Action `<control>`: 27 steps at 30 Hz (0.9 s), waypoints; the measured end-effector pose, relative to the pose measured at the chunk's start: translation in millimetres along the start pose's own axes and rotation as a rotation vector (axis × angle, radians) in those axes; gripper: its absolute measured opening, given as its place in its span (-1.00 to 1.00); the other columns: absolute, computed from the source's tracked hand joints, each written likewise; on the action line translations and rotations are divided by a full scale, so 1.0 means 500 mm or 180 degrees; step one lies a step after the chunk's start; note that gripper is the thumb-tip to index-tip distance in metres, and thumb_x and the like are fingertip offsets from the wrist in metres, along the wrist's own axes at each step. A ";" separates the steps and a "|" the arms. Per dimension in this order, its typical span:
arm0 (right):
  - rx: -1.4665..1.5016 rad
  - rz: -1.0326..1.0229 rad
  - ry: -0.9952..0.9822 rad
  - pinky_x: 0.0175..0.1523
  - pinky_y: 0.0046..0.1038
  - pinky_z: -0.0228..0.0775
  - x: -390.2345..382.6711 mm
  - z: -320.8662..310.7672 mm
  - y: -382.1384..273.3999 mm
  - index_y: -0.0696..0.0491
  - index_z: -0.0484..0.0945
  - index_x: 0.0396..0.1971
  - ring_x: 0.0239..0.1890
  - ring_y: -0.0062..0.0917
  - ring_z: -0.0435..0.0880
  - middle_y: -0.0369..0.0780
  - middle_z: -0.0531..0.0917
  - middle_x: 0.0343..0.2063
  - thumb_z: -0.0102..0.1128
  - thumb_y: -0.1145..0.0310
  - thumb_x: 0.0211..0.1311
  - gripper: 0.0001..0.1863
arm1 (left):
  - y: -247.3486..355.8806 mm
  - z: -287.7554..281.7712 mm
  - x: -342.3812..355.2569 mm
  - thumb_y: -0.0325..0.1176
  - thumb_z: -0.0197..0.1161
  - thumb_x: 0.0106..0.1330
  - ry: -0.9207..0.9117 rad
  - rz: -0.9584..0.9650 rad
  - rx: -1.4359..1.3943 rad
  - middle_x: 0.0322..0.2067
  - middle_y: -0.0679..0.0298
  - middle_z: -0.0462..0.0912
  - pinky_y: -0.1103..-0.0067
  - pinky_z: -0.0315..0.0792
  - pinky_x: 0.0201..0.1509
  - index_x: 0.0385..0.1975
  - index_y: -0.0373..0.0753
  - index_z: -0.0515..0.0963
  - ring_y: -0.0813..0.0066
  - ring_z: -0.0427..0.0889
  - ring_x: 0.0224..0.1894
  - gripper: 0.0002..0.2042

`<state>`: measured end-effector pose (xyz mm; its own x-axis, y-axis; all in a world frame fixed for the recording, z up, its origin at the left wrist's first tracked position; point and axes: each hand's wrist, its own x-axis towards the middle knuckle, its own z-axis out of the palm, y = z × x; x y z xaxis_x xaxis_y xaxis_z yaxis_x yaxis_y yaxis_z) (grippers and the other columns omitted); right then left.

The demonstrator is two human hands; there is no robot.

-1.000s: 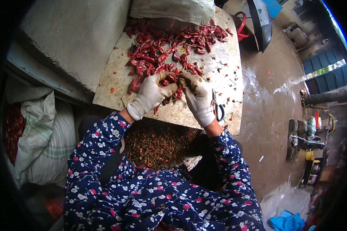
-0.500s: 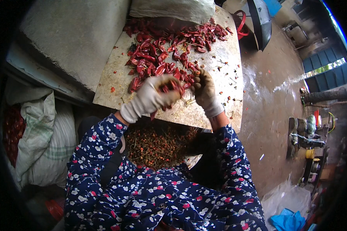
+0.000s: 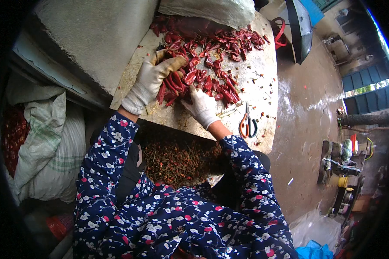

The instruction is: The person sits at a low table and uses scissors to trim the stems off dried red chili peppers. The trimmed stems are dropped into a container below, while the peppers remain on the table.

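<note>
Dried red chillies [image 3: 212, 84] lie in a loose heap across a pale board [image 3: 257, 103]. At the heap's left edge, my left hand [image 3: 149, 82], in a dirty white glove, curls its fingers and thumb round some chillies; its fingertips are partly hidden. My right hand [image 3: 202, 107], gloved too, reaches in at the near edge with thumb and finger apart, touching the chillies. Several chillies lie side by side between both hands. To the right of my right hand, scissors [image 3: 247, 123] with orange and dark handles rest on the board, blades pointing away.
Below the board's near edge is a mass of cut stems [image 3: 173, 164]. A white sack [image 3: 209, 11] lies at the board's far end. More sacks [image 3: 52, 151] stand at left beside a concrete block [image 3: 90, 39]. An umbrella [image 3: 298, 32] stands on the wet floor beyond.
My left hand has moved left and away, onto the heap's left edge. The right hand has shifted left and opened from its closed shape. The scissors now show on the board. The view has shifted slightly.
</note>
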<state>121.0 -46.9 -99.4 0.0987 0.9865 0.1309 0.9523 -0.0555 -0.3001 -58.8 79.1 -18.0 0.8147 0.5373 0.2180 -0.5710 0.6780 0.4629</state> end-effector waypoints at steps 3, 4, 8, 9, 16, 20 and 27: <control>0.0100 0.0056 -0.0002 -0.27 -0.12 0.57 0.009 0.004 -0.002 0.06 0.53 -0.04 -0.29 -0.16 0.74 -0.09 0.65 -0.29 0.37 -0.05 0.16 -0.45 | -0.004 0.036 -0.002 -0.37 0.01 0.54 0.1030 0.0267 0.1411 0.15 -0.32 0.50 0.32 0.69 0.16 0.14 -0.49 0.32 0.00 0.66 0.13 -0.67; 0.0389 0.0259 0.0006 -0.19 -0.12 0.59 0.011 -0.002 0.003 0.12 0.55 -0.12 -0.28 -0.12 0.74 -0.05 0.68 -0.29 0.38 0.03 0.16 -0.52 | -0.008 0.049 -0.002 -0.45 0.08 0.51 0.0978 0.0308 0.1045 0.12 -0.32 0.52 0.33 0.69 0.15 0.11 -0.47 0.33 0.01 0.67 0.10 -0.71; 0.2829 0.1296 0.0079 -0.26 -0.46 0.55 0.024 -0.049 0.033 0.15 0.56 -0.11 -0.38 -0.48 0.71 -0.18 0.73 -0.31 0.41 0.19 0.24 -0.62 | -0.029 0.092 0.001 -0.39 0.37 0.35 0.1460 -0.0233 0.2814 -0.01 0.03 0.68 0.52 0.74 -0.13 0.22 -0.42 0.39 0.32 0.75 -0.06 -0.51; 0.3695 0.1399 0.0060 -0.30 -0.53 0.50 0.024 -0.064 0.037 0.15 0.53 -0.06 -0.39 -0.58 0.66 -0.24 0.71 -0.31 0.42 0.27 0.25 -0.62 | -0.039 0.100 0.001 -0.36 0.36 0.38 0.1450 -0.0384 0.2673 0.00 0.07 0.68 0.66 0.67 -0.18 0.23 -0.38 0.41 0.43 0.74 -0.08 -0.52; 0.5018 0.0856 0.0383 0.09 -0.57 0.50 -0.025 -0.146 0.023 0.20 0.40 0.24 -0.05 -0.62 0.61 -0.23 0.63 -0.01 0.31 0.52 0.34 -0.50 | -0.121 0.124 0.003 -0.48 0.38 0.33 0.0840 -0.1086 0.2525 0.10 0.17 0.60 0.64 0.55 0.06 0.46 -0.37 0.17 0.62 0.62 -0.04 -0.27; 0.4659 0.0524 0.0077 0.24 -0.51 0.42 -0.049 -0.188 0.026 0.21 0.38 0.28 0.11 -0.55 0.57 -0.20 0.62 0.09 0.11 0.51 0.46 -0.57 | -0.149 0.103 0.011 -0.54 0.30 0.38 0.0904 -0.0677 0.2683 0.10 0.22 0.59 0.65 0.53 0.10 0.42 -0.41 0.23 0.64 0.60 -0.03 -0.38; 0.1815 -0.0247 0.1185 0.12 -0.39 0.50 -0.075 -0.210 0.022 0.19 0.52 0.19 -0.01 -0.32 0.66 0.04 0.64 -0.02 0.27 0.27 0.39 -0.54 | -0.164 0.083 0.018 -0.24 0.38 0.32 0.1731 -0.0590 0.4895 -0.06 0.05 0.74 0.58 0.57 0.03 0.16 -0.32 0.58 0.36 0.76 -0.10 -0.55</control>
<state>157.9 -100.5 -8.2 0.2262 0.8598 0.4578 0.6699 0.2039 -0.7139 -0.5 7.5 -18.3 0.5378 0.8383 -0.0902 0.4260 -0.1779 0.8871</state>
